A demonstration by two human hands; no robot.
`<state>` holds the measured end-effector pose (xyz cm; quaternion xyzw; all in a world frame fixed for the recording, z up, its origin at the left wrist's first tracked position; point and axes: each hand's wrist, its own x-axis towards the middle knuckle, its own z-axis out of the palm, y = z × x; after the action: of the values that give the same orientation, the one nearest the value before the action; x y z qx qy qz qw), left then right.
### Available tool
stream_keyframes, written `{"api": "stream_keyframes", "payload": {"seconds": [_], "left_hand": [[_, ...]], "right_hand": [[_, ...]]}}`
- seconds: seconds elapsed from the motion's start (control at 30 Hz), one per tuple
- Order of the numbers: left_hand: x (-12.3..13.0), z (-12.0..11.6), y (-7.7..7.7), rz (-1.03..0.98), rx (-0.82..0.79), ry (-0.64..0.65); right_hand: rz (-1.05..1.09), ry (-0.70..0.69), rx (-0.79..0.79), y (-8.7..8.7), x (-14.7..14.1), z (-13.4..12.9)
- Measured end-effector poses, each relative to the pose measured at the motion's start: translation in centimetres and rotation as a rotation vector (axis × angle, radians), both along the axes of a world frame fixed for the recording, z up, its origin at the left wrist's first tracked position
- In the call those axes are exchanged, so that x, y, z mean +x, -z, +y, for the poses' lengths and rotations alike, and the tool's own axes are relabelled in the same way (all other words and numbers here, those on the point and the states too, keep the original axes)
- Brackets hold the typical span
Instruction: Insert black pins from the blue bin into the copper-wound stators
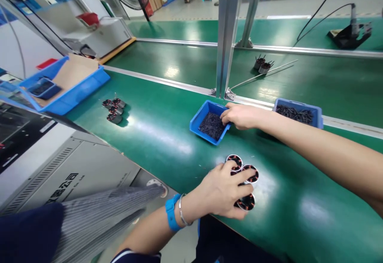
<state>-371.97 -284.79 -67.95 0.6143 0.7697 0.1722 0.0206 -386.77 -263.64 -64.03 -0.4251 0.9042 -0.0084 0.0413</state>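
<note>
My left hand (223, 189), with a blue wristband and a metal bangle, lies over a cluster of round motor stators (250, 174) with copper windings. Its fingers spread across their tops and the thumb curls round the near side. Beyond it stands a small blue bin (196, 125) of short black pieces (212, 125). My right hand (239, 116) reaches over this bin's right corner. Its fingers are bent together, the tips at the edge of the black pieces; what they pinch is hidden.
Behind my right forearm is another blue bin (320, 117) of black tubing pieces. More stators (114, 111) stand to the left, near a large blue tray (80, 91). A metal post (227, 35) rises behind the small bin. Two stators (263, 66) and a thin rod (281, 66) lie beyond the rail.
</note>
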Motion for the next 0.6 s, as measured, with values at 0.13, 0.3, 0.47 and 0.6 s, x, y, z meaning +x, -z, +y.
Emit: {"api": "stream_keyframes", "payload": {"seconds": [0.13,0.3,0.47,0.6], "left_hand": [[0.1,-3.2,0.0,-0.007,0.015,-0.174],[-1.7,-6.3,-0.7,0.049,0.054,-0.419],[-1.7,-5.6,-2.6,-0.029,-0.067,-0.606],[-0.1,-2.2,-3.1,0.01,-0.053,-0.728]], "right_hand": [[-0.041,-0.066,0.045,0.8,-0.7,0.7],[0.029,-0.095,0.154,0.2,-2.9,0.8],[0.116,0.082,0.13,-1.6,-2.9,-2.2],[0.003,0.289,0.124,-1.0,-2.0,-5.4]]}}
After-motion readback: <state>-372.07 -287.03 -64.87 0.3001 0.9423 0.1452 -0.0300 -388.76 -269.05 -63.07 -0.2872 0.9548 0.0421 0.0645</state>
